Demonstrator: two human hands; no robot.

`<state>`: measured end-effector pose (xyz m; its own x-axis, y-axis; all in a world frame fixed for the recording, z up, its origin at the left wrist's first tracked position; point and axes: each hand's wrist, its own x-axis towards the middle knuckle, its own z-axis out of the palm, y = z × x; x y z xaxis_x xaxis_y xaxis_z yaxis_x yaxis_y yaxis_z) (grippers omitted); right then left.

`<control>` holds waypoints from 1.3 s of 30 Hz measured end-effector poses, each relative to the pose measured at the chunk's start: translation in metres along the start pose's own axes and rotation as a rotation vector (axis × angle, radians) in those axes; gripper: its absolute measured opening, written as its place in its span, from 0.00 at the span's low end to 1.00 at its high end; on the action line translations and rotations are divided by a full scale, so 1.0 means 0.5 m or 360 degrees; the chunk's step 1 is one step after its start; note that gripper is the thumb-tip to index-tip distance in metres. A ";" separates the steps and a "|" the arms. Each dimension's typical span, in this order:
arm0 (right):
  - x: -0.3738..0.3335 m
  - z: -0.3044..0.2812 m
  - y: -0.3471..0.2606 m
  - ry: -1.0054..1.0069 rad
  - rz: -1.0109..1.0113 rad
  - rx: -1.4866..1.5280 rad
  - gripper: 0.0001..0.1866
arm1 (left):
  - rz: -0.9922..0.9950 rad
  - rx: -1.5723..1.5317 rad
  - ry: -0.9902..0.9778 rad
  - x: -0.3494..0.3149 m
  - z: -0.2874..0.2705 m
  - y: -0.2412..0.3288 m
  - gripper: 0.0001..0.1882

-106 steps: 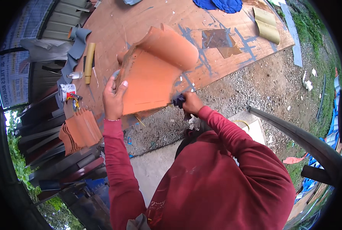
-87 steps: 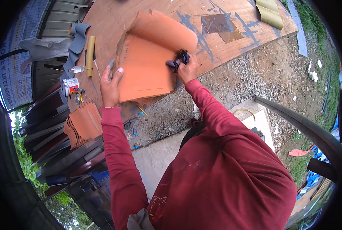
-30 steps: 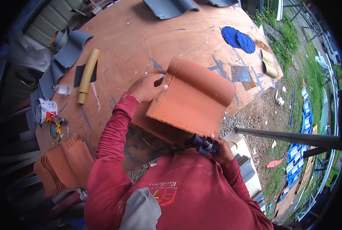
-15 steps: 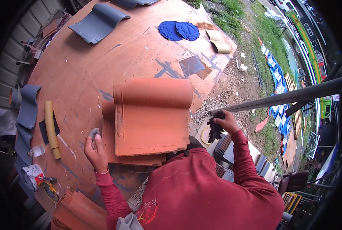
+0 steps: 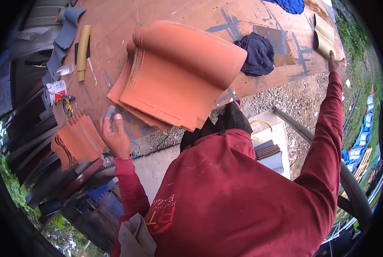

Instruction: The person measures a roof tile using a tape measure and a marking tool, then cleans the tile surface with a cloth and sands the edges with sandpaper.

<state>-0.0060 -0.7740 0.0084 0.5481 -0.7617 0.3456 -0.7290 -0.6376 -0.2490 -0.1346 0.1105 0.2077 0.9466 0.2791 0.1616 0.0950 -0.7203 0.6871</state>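
Two orange clay roof tiles point(image 5: 174, 90) lie stacked at an angle on the near side of the plywood table point(image 5: 110, 25), each with a rounded ridge. My left hand point(image 5: 116, 135) is just beside their lower left corner, its fingers apart and holding nothing, with grey on a fingertip. My right arm stretches to the table's right edge. There my right hand point(image 5: 336, 65) touches the near end of a curled tan sheet point(image 5: 324, 33), finger and thumb apart. A crumpled dark cloth point(image 5: 258, 55) lies against the top tile's right end.
Ribbed orange tiles point(image 5: 80, 141) are at left, near a white tub point(image 5: 55, 92), a clear bottle point(image 5: 64, 70) and a tan roll point(image 5: 84, 51). A blue cloth point(image 5: 291, 5) lies at the far edge. A metal bar point(image 5: 294, 124) slants below my right arm.
My right hand has let go of the dark cloth, now on the table, and has reached out to the tan sheet. The view has turned, and my left hand stays by the tiles.
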 end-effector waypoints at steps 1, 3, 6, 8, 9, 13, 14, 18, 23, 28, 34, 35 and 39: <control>0.029 0.032 -0.012 -0.0211 0.0101 0.0006 0.67 | -0.0025 0.0022 0.0032 -0.036 0.005 0.026 0.14; 0.099 0.057 0.011 -0.0364 0.0166 -0.0040 0.69 | -0.0002 0.0096 0.0028 -0.082 0.025 0.037 0.14; 0.010 0.103 -0.112 -0.0625 0.0044 -0.0126 0.67 | -0.0075 0.0224 0.0057 -0.159 0.010 0.071 0.14; 0.023 0.093 -0.110 -0.0603 0.0036 -0.0132 0.66 | -0.0122 0.0184 0.0100 -0.176 0.018 0.091 0.14; 0.047 0.096 -0.067 -0.0505 -0.0041 -0.0039 0.63 | -0.0163 0.0112 0.0101 -0.178 0.029 0.093 0.14; 0.075 0.101 -0.003 -0.0644 -0.0054 0.0117 0.46 | -0.0183 -0.0040 0.0156 -0.189 0.064 0.107 0.13; 0.064 0.090 -0.005 -0.0826 0.0067 0.0462 0.43 | -0.0184 -0.0088 0.0135 -0.189 0.072 0.111 0.13; -0.025 0.009 -0.069 -0.0505 0.0003 -0.0110 0.52 | -0.0025 -0.0119 0.0054 -0.188 0.103 0.139 0.13; -0.145 -0.029 -0.168 -0.0781 0.0140 -0.0212 0.55 | 0.0157 -0.0138 -0.0029 -0.188 0.116 0.157 0.13; -0.148 -0.079 -0.117 -0.0601 0.0140 0.1618 0.17 | 0.0101 -0.0391 -0.0010 -0.183 0.098 0.156 0.13; -0.422 -0.581 -0.283 -0.0497 -0.1313 0.1133 0.05 | 0.0054 -0.0872 0.0229 -0.183 0.045 0.183 0.13; -0.458 -0.627 -0.304 -0.0325 -0.1620 0.1088 0.06 | 0.0059 -0.0890 0.0218 -0.167 0.038 0.199 0.13; -0.526 -0.732 -0.384 -0.0414 -0.2174 0.1142 0.10 | 0.0339 -0.0986 0.0351 -0.106 0.014 0.247 0.15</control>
<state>-0.1601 -0.4089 0.2964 0.7144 0.4680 0.5202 0.6598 -0.6981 -0.2780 -0.1710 0.0023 0.2787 0.8340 0.3416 0.4333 -0.3418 -0.2966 0.8917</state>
